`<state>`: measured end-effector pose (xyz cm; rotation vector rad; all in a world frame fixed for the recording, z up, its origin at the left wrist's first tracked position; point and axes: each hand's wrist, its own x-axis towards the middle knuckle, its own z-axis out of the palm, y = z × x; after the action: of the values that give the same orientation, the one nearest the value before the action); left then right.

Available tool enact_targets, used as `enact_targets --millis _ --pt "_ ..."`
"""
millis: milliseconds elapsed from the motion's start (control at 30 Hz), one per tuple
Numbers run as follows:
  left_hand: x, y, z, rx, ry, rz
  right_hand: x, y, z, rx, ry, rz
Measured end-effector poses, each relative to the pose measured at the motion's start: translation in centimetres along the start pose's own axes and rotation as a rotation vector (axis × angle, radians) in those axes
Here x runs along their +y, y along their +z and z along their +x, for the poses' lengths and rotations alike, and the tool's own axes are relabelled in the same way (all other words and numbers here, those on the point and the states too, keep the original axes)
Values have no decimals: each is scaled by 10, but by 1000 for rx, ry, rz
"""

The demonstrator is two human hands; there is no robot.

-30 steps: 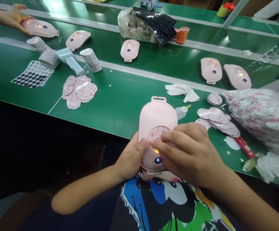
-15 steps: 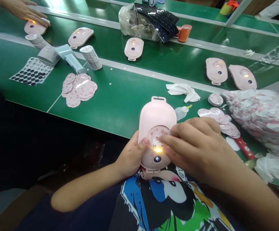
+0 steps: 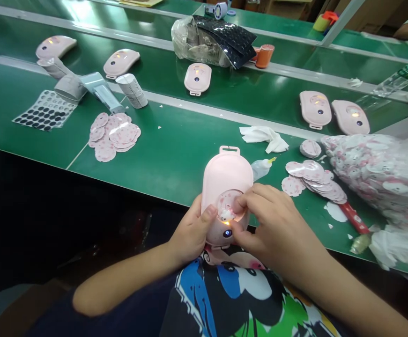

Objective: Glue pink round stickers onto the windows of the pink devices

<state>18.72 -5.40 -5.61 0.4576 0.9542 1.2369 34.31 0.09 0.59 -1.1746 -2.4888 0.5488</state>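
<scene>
Pink device [image 3: 227,174] sits at the near edge of the green bench [image 3: 175,154], propped against the person's lap; the left hand [image 3: 189,234] clasps its left side, thumb on the face; the right hand [image 3: 277,229] presses fingertips onto the round sticker [image 3: 226,205] above the lit button; uneven pressure could probably leave the sticker skewed or creased; loose stickers [image 3: 312,177] lie right of the device.

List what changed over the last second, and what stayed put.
The right hand drew its fingertips in onto the round sticker on the pink case, pressing nearer the lit spot. At far left another person's hand let go of a case on the belt and went out of view. The belt's cases shifted slightly. The left hand grips the case's side as before; the sticker piles stayed.
</scene>
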Motion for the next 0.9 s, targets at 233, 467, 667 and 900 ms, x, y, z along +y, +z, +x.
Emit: enact_targets --millis 233,467,667,900 --pt "0 -2 0 3 66 -70 -3 0 -2 -25 -40 75" --pt "0 -2 -1 11 67 -71 -1 0 -2 59 -89 47" --pt "-1 -1 0 2 57 -74 -2 3 -1 67 -175 -22" --pt "0 -2 -1 24 38 -62 -1 -6 5 138 -95 253"
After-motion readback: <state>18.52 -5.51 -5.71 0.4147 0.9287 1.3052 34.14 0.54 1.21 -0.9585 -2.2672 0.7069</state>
